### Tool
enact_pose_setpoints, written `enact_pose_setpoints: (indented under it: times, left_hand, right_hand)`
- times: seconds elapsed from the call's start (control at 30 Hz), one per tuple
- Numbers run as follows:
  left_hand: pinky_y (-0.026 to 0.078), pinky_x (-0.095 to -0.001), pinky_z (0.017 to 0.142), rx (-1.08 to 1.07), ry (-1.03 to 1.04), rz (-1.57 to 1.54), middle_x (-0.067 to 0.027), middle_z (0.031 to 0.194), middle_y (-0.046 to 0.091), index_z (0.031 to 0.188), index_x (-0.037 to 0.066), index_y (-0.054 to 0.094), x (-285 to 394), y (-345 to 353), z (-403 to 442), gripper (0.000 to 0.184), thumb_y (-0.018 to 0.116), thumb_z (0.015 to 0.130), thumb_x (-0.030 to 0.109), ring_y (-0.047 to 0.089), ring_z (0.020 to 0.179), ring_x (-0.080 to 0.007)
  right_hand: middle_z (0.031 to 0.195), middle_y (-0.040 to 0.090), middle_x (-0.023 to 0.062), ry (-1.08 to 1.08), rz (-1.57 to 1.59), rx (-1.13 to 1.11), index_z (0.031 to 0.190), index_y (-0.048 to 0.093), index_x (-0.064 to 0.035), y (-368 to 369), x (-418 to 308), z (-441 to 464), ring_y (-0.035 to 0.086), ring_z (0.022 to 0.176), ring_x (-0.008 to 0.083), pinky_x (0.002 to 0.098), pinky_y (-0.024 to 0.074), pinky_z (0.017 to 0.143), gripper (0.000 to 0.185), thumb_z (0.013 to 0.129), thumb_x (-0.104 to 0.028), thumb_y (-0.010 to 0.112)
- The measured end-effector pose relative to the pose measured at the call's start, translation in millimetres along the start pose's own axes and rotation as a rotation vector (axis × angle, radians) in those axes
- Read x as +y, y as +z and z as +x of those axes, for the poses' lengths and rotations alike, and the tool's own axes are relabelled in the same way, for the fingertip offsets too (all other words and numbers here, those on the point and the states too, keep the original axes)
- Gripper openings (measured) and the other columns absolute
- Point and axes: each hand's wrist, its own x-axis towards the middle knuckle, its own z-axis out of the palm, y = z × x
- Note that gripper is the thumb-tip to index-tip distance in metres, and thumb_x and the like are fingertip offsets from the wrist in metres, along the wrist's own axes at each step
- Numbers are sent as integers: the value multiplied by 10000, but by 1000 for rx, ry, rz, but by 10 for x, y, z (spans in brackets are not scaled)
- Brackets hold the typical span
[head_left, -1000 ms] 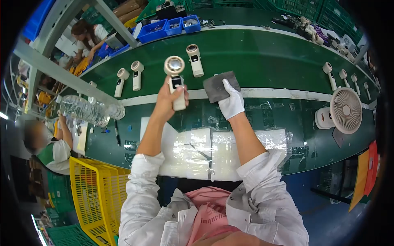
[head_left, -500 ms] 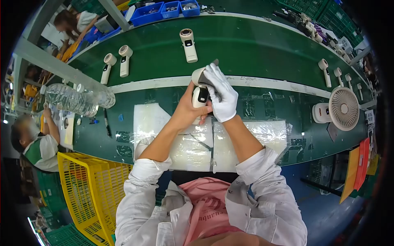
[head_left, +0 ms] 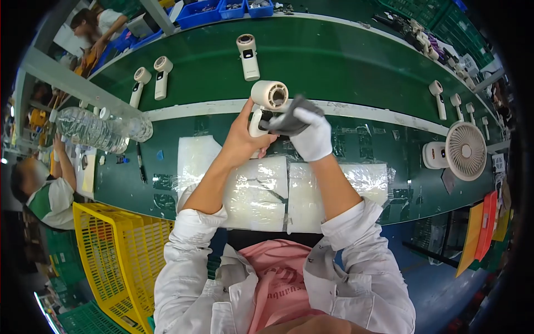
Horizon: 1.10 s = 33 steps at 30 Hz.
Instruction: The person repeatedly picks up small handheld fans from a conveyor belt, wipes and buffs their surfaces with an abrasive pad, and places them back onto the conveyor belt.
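My bare left hand (head_left: 243, 137) is wrapped round the handle of a cream handheld fan (head_left: 269, 94), its round head turned to the right. In my white-gloved right hand (head_left: 312, 135) is a dark grey cloth (head_left: 291, 117), bunched and blurred at its top, close against the fan's handle. Whether it touches the handle I cannot tell. Beyond my hands another handheld fan (head_left: 248, 59) lies on the green belt (head_left: 334, 61). White padding under clear film (head_left: 253, 206) covers the bench in front of me.
Two handheld fans (head_left: 161, 78) lie at left, several more (head_left: 438, 100) at right. A larger round fan (head_left: 466, 151) stands right. Large clear bottles (head_left: 92, 129), a pen (head_left: 141, 162) and a yellow crate (head_left: 119, 261) are left. Co-workers sit at the left. Blue bins (head_left: 199, 14) stand behind.
My hands have come together, bringing fan and cloth close. Since half a second ago the cloth has moved off the fan's head down beside its handle, and the head now faces right.
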Motion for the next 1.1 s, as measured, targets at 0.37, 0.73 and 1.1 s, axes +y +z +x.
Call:
enact_pose_setpoints:
  times: [0.37,0.73,1.1]
  left_hand:
    - [542,-451,931,188,129,779,-254,1177,694,1554,128,361,-134,245,-81,860,765,804,4,652,1079,-479]
    - [534,-386,965,219,257,730,-231,1232,689,1532,140,449,-122,176,-139,859,807,763,4,688,1131,-378]
    - [513,-313,903,259,186,228,-155,1052,686,1567,-3,345,-129,55,-41,975,864,749,110,634,936,-189]
  right_hand:
    - [1224,695,112,-916,-1788,-104,1041,724,-99,352,-96,8,599,1200,371,481,452,1051,230,812,-106,714]
    - [1158,697,122,-223,-113,254,1228,659,-14,-19,45,211,676,1071,255,386,530,979,283,998,-164,591]
    - [1267,644,185,-138,-245,414,1367,554,7,-72,395,174,649,1132,301,432,535,991,450,1068,-318,468]
